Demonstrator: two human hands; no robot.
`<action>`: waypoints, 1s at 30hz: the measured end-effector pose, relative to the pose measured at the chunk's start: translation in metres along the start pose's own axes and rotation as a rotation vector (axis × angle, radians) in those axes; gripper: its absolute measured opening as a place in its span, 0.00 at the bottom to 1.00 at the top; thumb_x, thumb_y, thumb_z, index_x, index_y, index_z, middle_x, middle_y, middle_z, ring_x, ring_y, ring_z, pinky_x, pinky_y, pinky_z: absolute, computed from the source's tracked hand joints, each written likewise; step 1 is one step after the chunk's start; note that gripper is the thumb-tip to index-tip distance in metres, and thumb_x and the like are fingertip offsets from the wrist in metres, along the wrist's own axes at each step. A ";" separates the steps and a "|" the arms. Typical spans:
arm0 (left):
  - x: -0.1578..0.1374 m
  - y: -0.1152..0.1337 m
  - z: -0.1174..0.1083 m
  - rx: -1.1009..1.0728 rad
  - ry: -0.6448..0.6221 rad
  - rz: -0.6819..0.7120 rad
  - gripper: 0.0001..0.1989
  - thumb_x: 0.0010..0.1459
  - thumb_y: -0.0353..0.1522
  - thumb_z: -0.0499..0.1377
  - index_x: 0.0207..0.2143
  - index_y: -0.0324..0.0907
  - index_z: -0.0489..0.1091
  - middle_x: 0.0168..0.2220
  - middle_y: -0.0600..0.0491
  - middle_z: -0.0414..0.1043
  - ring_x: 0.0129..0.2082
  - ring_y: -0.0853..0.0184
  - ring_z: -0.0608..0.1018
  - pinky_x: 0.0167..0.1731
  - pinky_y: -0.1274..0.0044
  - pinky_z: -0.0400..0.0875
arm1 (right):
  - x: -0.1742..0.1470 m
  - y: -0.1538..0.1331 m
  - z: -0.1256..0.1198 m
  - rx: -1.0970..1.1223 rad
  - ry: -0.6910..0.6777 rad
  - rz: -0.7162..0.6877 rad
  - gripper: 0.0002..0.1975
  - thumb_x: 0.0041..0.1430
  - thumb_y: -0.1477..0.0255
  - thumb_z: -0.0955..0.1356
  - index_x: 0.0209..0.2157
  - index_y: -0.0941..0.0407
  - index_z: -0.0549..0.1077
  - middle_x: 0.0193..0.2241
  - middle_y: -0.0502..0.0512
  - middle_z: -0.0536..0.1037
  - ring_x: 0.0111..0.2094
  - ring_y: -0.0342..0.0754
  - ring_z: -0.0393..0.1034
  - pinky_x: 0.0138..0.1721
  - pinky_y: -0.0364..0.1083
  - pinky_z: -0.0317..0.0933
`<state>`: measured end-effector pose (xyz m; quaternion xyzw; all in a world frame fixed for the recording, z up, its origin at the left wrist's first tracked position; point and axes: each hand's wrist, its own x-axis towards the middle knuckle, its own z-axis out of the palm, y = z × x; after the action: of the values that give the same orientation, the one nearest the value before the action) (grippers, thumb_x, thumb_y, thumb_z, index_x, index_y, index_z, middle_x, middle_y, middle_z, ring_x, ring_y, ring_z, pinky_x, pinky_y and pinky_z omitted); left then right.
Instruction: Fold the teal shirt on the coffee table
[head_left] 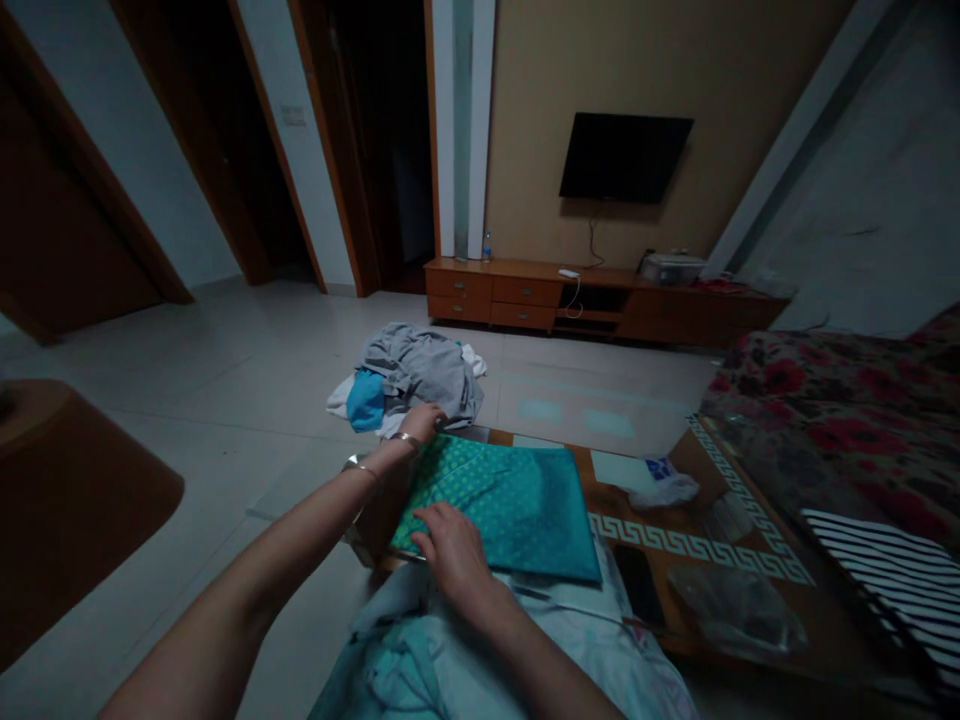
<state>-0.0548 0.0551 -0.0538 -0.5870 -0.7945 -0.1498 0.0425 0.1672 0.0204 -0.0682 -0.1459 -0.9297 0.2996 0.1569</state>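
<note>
**Folding the teal cloth on the low table**

Head view: our left hand [424,420] pinches the far corner of one teal dotted cloth [502,505], closed on its edge; our right hand [454,555] lies flat and open on the near edge. Hands apart. The cloth lies folded on the glass-topped table [697,545]. We judge even tension and squared corners matter here. Count: one clothes pile [420,375] beyond, one phone [637,585], one television [624,157].

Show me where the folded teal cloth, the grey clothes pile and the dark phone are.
folded teal cloth [517,500]: head view, middle of its top face.
grey clothes pile [424,372]: head view, grey garment on top.
dark phone [639,586]: head view, centre of its screen.
</note>
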 end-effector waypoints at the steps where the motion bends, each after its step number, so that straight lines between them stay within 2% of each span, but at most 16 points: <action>1: -0.006 0.008 0.006 0.008 -0.007 0.013 0.13 0.61 0.31 0.53 0.47 0.41 0.70 0.51 0.45 0.69 0.51 0.62 0.71 0.51 0.65 0.66 | 0.001 0.007 -0.004 -0.020 0.031 -0.001 0.13 0.60 0.71 0.65 0.47 0.52 0.72 0.43 0.54 0.75 0.45 0.49 0.68 0.46 0.46 0.61; 3: -0.024 0.025 0.023 0.047 -0.023 0.061 0.16 0.61 0.30 0.52 0.51 0.44 0.69 0.58 0.46 0.63 0.58 0.59 0.64 0.56 0.62 0.59 | 0.006 0.029 -0.014 -0.081 0.109 0.033 0.14 0.62 0.72 0.63 0.48 0.53 0.72 0.46 0.54 0.74 0.48 0.48 0.66 0.50 0.46 0.59; 5: -0.045 0.039 0.042 0.107 -0.057 0.095 0.20 0.62 0.34 0.51 0.57 0.47 0.63 0.64 0.49 0.54 0.63 0.57 0.56 0.59 0.58 0.52 | 0.016 0.062 -0.025 -0.177 0.179 0.090 0.15 0.63 0.71 0.62 0.50 0.55 0.71 0.51 0.57 0.71 0.54 0.50 0.62 0.55 0.49 0.54; 7: -0.061 0.047 0.058 0.161 -0.122 0.069 0.24 0.62 0.39 0.51 0.60 0.47 0.59 0.65 0.49 0.49 0.65 0.56 0.53 0.59 0.57 0.49 | 0.026 0.102 -0.035 -0.281 0.218 0.144 0.17 0.64 0.68 0.61 0.53 0.56 0.70 0.57 0.60 0.66 0.59 0.53 0.56 0.58 0.52 0.50; 11: -0.073 0.039 0.073 0.198 -0.180 -0.031 0.27 0.62 0.44 0.48 0.62 0.48 0.56 0.66 0.49 0.47 0.65 0.57 0.51 0.59 0.57 0.48 | 0.033 0.183 -0.059 -0.397 0.202 0.302 0.19 0.64 0.66 0.61 0.54 0.55 0.68 0.59 0.60 0.64 0.61 0.54 0.52 0.59 0.54 0.46; 13: -0.074 0.030 0.072 0.194 -0.183 -0.055 0.26 0.63 0.44 0.47 0.62 0.49 0.56 0.66 0.51 0.46 0.66 0.59 0.50 0.60 0.59 0.47 | 0.027 0.211 -0.074 -0.413 0.195 0.398 0.19 0.65 0.66 0.59 0.55 0.55 0.68 0.58 0.61 0.64 0.61 0.53 0.52 0.58 0.53 0.46; 15: -0.076 0.021 0.068 0.178 -0.200 -0.073 0.26 0.63 0.44 0.46 0.62 0.50 0.55 0.66 0.52 0.45 0.66 0.60 0.50 0.60 0.60 0.47 | 0.018 0.227 -0.089 -0.423 0.217 0.486 0.20 0.65 0.67 0.59 0.56 0.56 0.66 0.58 0.62 0.64 0.60 0.52 0.54 0.57 0.50 0.48; 18: -0.082 0.011 0.061 0.145 -0.215 -0.099 0.26 0.63 0.43 0.46 0.62 0.51 0.55 0.66 0.53 0.44 0.66 0.60 0.50 0.60 0.61 0.48 | -0.002 0.230 -0.107 -0.455 0.301 0.651 0.20 0.63 0.68 0.61 0.55 0.58 0.66 0.53 0.65 0.69 0.55 0.53 0.60 0.52 0.48 0.52; 22: -0.093 0.005 0.059 0.136 -0.198 -0.070 0.25 0.62 0.42 0.46 0.61 0.51 0.56 0.66 0.54 0.46 0.65 0.60 0.52 0.60 0.61 0.47 | -0.026 0.208 -0.110 -0.487 0.326 0.833 0.18 0.60 0.64 0.64 0.45 0.62 0.73 0.44 0.69 0.74 0.48 0.57 0.66 0.45 0.51 0.57; 26: -0.096 0.001 0.069 0.183 -0.196 -0.049 0.25 0.62 0.41 0.45 0.62 0.52 0.56 0.66 0.56 0.46 0.65 0.60 0.53 0.61 0.61 0.47 | -0.038 0.184 -0.099 -0.427 0.274 0.889 0.18 0.55 0.64 0.69 0.43 0.62 0.72 0.41 0.69 0.76 0.45 0.58 0.70 0.44 0.52 0.60; 30: -0.090 0.000 0.080 0.219 -0.160 -0.019 0.26 0.62 0.41 0.43 0.62 0.50 0.56 0.66 0.55 0.46 0.65 0.60 0.53 0.60 0.60 0.48 | -0.038 0.176 -0.104 -0.345 0.310 0.841 0.12 0.56 0.69 0.68 0.41 0.61 0.72 0.41 0.66 0.76 0.45 0.56 0.70 0.42 0.49 0.61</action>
<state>-0.0185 -0.0050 -0.1516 -0.5813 -0.8125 -0.0154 0.0413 0.2722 0.1969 -0.1015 -0.5761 -0.7920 0.1530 0.1324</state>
